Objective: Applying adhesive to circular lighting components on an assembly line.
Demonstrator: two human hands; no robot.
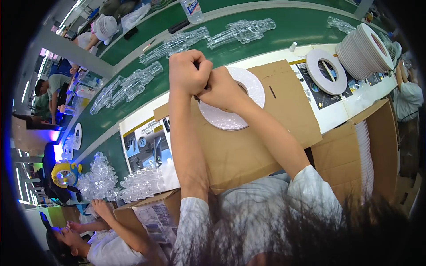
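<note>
My left hand point(188, 73) is closed in a fist above the cardboard sheet point(284, 102). Pressed up against it, my right hand point(223, 90) is closed too, with its fingers curled. Whatever the two hands grip, if anything, is hidden by the fingers. Below and behind them a flat white ring-shaped disc point(226, 122), with a speckled surface and a hole in the middle, lies on the cardboard. My right forearm crosses over part of that disc.
Beyond the board, clear plastic parts point(242, 33) lie along the green bench point(146, 99). On the right stand a stack of white rings point(361, 51) and a loose white ring point(326, 71). An open carton point(333, 155) is near my right arm; a co-worker point(117, 244) sits left.
</note>
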